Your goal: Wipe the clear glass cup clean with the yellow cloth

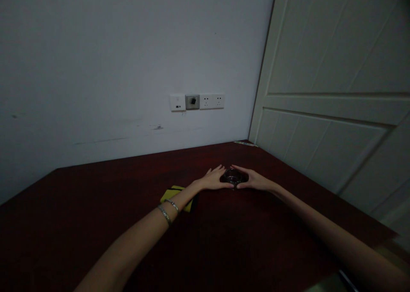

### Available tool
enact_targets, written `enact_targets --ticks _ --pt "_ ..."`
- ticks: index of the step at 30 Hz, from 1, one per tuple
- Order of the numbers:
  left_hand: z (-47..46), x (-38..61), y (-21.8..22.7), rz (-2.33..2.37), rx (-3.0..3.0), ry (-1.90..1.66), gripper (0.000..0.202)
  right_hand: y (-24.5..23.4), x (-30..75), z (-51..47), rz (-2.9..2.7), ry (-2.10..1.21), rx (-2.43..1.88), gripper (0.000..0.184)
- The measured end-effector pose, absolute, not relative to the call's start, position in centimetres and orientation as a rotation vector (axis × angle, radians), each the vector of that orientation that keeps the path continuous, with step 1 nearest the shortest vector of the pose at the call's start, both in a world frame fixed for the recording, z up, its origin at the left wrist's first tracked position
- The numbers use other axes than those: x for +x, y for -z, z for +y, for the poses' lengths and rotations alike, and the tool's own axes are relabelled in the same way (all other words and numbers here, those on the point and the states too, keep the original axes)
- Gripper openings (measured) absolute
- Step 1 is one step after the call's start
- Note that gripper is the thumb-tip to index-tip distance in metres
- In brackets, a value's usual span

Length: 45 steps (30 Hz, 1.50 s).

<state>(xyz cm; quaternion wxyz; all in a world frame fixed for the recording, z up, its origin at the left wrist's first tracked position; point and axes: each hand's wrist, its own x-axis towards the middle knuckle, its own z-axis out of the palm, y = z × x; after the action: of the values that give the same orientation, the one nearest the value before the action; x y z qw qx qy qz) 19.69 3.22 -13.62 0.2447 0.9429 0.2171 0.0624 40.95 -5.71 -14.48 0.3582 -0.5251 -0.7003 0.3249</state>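
A small round dish of clear, dark-looking glass (233, 177), shaped much like an ashtray, stands on the dark red tabletop (230, 232). My left hand (212, 179) curves round its left side, with the thumb at the near rim and the fingers stretched toward the back. From the right, my right hand (253, 179) cups the same dish between thumb and fingers. Two silver bracelets (165, 214) circle my left wrist. Under that forearm lies a flat yellow item with a black band (173, 194), partly hidden; its kind is unclear.
A pale wall with a row of switches and sockets (206, 101) rises behind the table. On the right, a white panelled door (320, 129) runs along the table's edge. A thin patterned strip (245, 144) lies in the far corner.
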Motion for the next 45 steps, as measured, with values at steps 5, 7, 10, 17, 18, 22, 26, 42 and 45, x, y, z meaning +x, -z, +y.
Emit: enact_targets --ticks 5,7,10,17,18,22,26,42,45 --pt "3.1 19.6 13.4 0.605 2.564 -0.164 0.096 14.7 41.1 -5.6 -1.813 -0.847 -1.373 0.098" --pt "3.0 19.7 13.4 0.611 2.558 -0.166 0.095 14.8 41.2 -5.5 -1.818 -0.852 -1.374 0.097" --pt "2.9 19.7 13.3 0.614 2.564 -0.158 0.093 15.0 41.4 -5.4 -1.824 -0.858 -1.376 0.097" --pt "2.6 19.7 12.9 0.66 2.623 -0.075 0.093 15.3 41.5 -4.9 -1.844 -0.896 -1.41 0.102" --pt "2.4 19.7 12.8 0.668 2.623 -0.052 0.097 15.2 41.5 -5.0 -1.847 -0.897 -1.424 0.104" --pt "2.0 19.3 12.1 0.775 2.568 0.055 0.122 14.2 41.4 -5.3 -1.848 -0.885 -1.5 0.113" --pt "2.5 17.3 10.7 0.836 2.527 0.026 0.123 11.8 41.5 -5.7 -1.808 -0.769 -1.59 0.111" --pt "5.2 -3.1 12.3 1.807 2.187 -0.195 0.093 10.2 25.1 2.0 -2.031 -0.206 -1.5 0.058" --pt "4.2 -6.0 13.3 1.955 2.13 -0.212 0.092 12.0 22.3 3.7 -2.071 -0.211 -1.546 0.051"
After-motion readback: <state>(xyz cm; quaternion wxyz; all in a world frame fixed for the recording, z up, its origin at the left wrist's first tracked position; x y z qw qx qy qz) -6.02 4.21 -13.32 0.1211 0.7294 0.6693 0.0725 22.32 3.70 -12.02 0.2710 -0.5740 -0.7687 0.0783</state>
